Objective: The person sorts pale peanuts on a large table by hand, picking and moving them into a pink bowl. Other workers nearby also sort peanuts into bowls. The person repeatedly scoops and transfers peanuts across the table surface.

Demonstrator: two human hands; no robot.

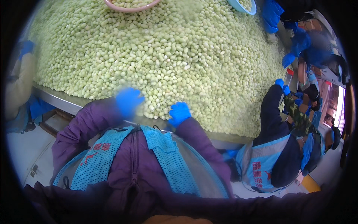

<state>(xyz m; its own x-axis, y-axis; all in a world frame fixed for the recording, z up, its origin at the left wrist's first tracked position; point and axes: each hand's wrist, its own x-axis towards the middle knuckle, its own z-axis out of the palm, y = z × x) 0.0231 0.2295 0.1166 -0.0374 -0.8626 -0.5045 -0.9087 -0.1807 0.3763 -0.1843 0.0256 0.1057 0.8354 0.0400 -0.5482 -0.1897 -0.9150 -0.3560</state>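
A broad heap of pale green silkworm cocoons [167, 56], many of them peanut-shaped, spreads before me on a metal-edged table [61, 99]. My left hand [128, 102], in a blue glove, is blurred over the near edge of the heap, and its underside is hidden. My right hand [179, 113], also gloved in blue, rests with bent fingers against the front cocoons, close to the table's rim. Whether either palm holds a cocoon does not show. Between the two hands, cocoons reach almost to the metal edge.
A pink basin [132, 9] and a light-blue basin [253, 7], both containing cocoons, sit on the far side. Close on my right stands a co-worker [268, 156] in a blue vest. Another person's sleeve [22, 81] is at the left. More gloved people work beyond, at the upper right.
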